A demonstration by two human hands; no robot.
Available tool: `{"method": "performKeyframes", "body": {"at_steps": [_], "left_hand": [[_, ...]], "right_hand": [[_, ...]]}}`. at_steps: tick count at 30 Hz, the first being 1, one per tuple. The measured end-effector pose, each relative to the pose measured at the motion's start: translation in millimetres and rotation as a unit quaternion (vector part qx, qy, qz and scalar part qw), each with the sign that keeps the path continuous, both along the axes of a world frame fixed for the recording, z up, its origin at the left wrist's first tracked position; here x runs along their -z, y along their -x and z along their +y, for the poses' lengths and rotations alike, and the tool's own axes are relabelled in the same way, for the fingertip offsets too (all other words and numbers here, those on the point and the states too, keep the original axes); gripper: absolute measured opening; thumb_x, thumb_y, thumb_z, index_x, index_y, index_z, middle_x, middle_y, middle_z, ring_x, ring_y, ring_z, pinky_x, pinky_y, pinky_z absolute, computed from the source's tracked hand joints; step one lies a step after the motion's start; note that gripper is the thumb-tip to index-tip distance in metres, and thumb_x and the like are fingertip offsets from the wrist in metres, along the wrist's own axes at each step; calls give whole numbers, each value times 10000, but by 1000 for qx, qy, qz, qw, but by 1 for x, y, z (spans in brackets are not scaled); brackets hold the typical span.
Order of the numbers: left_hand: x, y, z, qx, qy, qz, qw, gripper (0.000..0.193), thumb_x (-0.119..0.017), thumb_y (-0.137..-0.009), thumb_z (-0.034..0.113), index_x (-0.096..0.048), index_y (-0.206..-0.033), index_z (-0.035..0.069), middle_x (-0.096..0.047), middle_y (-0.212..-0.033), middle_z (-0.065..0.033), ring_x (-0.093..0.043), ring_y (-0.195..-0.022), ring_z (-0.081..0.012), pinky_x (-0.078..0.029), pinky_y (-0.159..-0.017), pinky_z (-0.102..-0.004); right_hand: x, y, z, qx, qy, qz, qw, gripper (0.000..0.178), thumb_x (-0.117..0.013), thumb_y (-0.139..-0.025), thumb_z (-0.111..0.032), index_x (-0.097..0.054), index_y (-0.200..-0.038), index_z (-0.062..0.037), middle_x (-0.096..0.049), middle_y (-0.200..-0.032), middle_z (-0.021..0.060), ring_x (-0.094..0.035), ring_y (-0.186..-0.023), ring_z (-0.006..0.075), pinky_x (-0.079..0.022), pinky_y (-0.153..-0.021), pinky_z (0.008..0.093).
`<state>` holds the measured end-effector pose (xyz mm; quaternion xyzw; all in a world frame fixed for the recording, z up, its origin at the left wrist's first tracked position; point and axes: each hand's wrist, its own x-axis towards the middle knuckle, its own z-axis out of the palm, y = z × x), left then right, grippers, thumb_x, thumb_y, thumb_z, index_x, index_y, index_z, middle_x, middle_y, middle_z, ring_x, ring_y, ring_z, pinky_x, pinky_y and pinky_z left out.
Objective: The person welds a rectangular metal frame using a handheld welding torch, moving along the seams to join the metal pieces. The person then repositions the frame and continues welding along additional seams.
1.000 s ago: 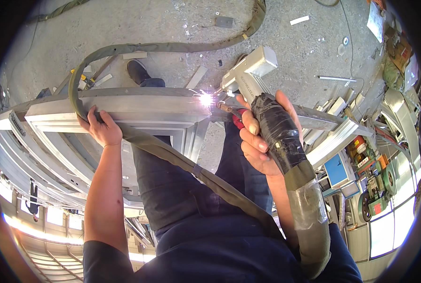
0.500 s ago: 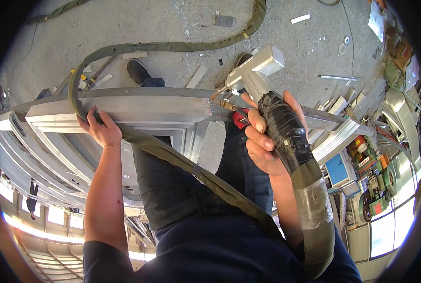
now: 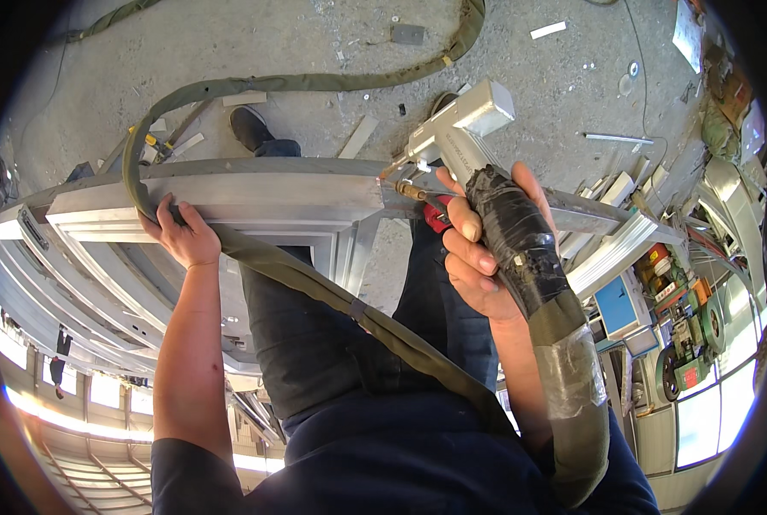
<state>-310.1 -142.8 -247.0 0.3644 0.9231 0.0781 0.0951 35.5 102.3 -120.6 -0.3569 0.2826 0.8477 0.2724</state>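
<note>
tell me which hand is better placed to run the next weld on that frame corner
Right, probably: the right hand already grips the welding torch, its nozzle near the metal frame corner. The left hand braces the frame.

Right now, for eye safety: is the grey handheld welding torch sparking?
Off: no spark or glow at the grey handheld welding torch tip by the metal frame.

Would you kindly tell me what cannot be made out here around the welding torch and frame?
- Head view: torch nozzle tip is too small to show whether it touches the metal frame.
- Right hand palm is hidden behind the taped handle.
- Left hand fingers partly hidden by the hose.
</note>
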Motion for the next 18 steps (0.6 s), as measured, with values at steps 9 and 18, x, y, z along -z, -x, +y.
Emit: {"method": "performKeyframes", "body": {"at_steps": [9, 18], "left_hand": [[1, 0, -1, -8, 5, -11, 1000, 383, -539, -978, 320, -591, -1255, 61, -249, -1518, -327, -351, -1372, -465, -369, -1096, -488], [2, 1, -1, -8, 5, -3, 1000, 395, -537, -976, 328, -587, -1267, 66, -252, -1510, -330, -359, -1361, -473, -356, -1104, -497]], "right_hand": [[6, -5, -6, -3, -1, 24, 1000, 771, -320, -1048, -537, -345, -1449, 122, -586, -901, 187, -579, -609, 228, -430, -439, 319], [0, -6, -6, 4, 0, 23, 1000, 771, -327, -1046, -523, -327, -1455, 131, -587, -899, 194, -583, -607, 235, -442, -440, 328]]}}
